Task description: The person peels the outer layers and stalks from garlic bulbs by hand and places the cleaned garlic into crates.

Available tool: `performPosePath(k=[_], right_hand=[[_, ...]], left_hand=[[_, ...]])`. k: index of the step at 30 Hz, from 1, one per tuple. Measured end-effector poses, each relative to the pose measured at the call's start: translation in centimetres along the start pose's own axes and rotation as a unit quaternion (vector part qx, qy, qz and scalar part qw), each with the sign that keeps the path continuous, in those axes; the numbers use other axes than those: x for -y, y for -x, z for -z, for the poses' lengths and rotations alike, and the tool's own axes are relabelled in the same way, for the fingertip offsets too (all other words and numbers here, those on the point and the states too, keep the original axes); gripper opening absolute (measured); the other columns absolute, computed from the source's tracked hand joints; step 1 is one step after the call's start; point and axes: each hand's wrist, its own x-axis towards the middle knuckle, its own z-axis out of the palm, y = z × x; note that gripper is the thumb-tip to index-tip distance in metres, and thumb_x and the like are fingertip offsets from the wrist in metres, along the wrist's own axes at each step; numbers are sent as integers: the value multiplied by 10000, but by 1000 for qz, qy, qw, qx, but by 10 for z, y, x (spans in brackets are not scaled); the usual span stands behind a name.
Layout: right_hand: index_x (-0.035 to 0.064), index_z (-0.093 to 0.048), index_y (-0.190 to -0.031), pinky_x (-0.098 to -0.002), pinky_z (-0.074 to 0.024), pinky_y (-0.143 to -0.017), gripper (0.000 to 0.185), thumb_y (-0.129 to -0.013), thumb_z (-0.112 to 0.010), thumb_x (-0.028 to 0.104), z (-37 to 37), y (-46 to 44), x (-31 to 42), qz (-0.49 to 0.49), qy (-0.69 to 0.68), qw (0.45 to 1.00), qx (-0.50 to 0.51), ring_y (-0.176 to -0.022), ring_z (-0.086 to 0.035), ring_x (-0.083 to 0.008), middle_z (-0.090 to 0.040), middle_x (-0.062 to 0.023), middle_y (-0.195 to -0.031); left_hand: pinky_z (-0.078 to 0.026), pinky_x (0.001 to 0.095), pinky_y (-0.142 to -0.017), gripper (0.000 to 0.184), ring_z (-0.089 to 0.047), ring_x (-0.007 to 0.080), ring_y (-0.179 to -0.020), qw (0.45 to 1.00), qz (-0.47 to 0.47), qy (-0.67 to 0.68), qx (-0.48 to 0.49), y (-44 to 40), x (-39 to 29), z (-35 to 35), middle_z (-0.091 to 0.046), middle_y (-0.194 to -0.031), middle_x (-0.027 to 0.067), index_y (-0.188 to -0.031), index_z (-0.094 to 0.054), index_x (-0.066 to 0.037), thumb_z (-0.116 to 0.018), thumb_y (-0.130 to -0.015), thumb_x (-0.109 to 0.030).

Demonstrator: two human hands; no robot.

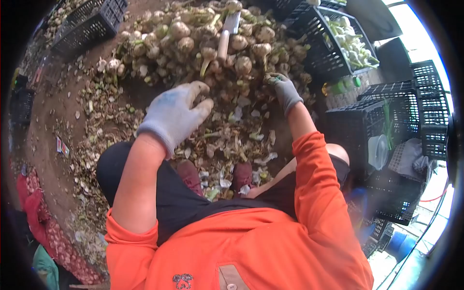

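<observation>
My left hand (180,110), in a pale glove with a blue stain, hovers over the near edge of a pile of bulbs (180,31). Its fingers are bent and apart, with nothing visible between them. To the right, my right hand (282,88), also gloved, reaches to the pile's right side with its fingers bent down at the bulbs; what they hold, if anything, is hidden. A tool with a wooden handle (223,44) and a broad metal blade (232,22) lies on top of the pile, beyond and between my hands.
Peelings (111,121) cover the ground around my shoes (190,176). A black crate of trimmed bulbs (314,43) stands at the back right, with stacked crates (355,118) nearer. Another crate (89,29) is at the back left. Net sacks (63,241) lie at the lower left.
</observation>
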Motion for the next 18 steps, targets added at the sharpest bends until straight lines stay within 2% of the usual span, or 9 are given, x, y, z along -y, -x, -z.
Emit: performPosePath(k=[3, 4, 7, 8, 11, 12, 15, 16, 18], right_hand=[[62, -614, -1171, -315, -558, -637, 327, -894, -697, 216, 0, -31, -45, 7, 96, 995, 18, -773, -658, -164, -671, -60, -964], [35, -606, -1209, -300, -528, -770, 401, -886, -714, 249, -2, -33, -53, -8, 190, 982, 7, -926, -665, -167, -686, -87, -1044], [37, -588, -1239, -318, -509, -824, 481, -841, -753, 249, -28, -10, -55, 12, 320, 946, -50, -977, -646, -191, -684, -105, -1057], [38, -563, -1266, -340, -494, -881, 526, -820, -761, 235, -38, -3, -53, 4, 331, 942, -60, -1028, -635, -243, -663, -144, -1117], [52, -540, -1289, -410, -514, -887, 510, -834, -713, 200, -55, -4, -55, 219, 436, 858, -158, -1037, -625, -333, -578, -190, -1252], [73, -524, -1306, -401, -484, -949, 527, -814, -699, 142, -62, -5, -49, 309, 437, 828, -169, -1062, -606, -368, -557, -204, -1246], [95, -506, -1332, -406, -504, -928, 527, -832, -666, 130, -84, -13, -14, 342, 507, 772, -175, -1063, -614, -359, -561, -200, -1242], [90, -490, -1346, -430, -498, -934, 579, -809, -691, 169, -91, -20, -7, 276, 554, 768, -166, -1108, -597, -377, -565, -214, -1216], [114, -507, -1313, -441, -520, -881, 477, -860, -631, 198, -100, -22, 9, 233, 636, 721, -151, -1066, -616, -361, -573, -197, -1186]], left_hand=[[-516, 341, -831, 395, -679, 251, -910, 1000, 14, 2, 5, -4, 5, -2, -690, -991, 148, -1194, -624, -54, -610, -902, -320], [-518, 338, -824, 397, -679, 243, -904, 1000, 16, 0, 4, -6, 4, -1, -691, -986, 143, -1198, -622, -53, -612, -905, -322], [-522, 329, -807, 397, -678, 219, -893, 1000, 10, 8, -5, -10, 9, -4, -692, -975, 131, -1201, -620, -50, -614, -913, -324], [-523, 326, -802, 396, -677, 212, -889, 1000, 5, 12, -11, -12, 12, -6, -692, -972, 128, -1201, -620, -49, -615, -916, -323], [-524, 314, -794, 386, -675, 196, -883, 1000, 20, 21, 7, -12, 9, -3, -692, -971, 121, -1195, -622, -42, -610, -924, -317], [-525, 323, -801, 390, -677, 213, -879, 1000, 13, 25, 10, -13, 12, -5, -689, -971, 134, -1186, -624, -35, -615, -917, -316], [-526, 339, -806, 391, -681, 245, -888, 1000, -6, 0, -1, -15, 13, -5, -690, -984, 150, -1177, -627, -35, -616, -909, -319], [-525, 346, -809, 390, -682, 261, -895, 1000, -4, 1, -2, -15, 13, -6, -689, -990, 159, -1173, -629, -37, -614, -907, -323], [-523, 356, -808, 381, -679, 295, -918, 1000, 5, 9, 11, -16, 10, -3, -689, -1000, 168, -1151, -640, -49, -604, -913, -345]])
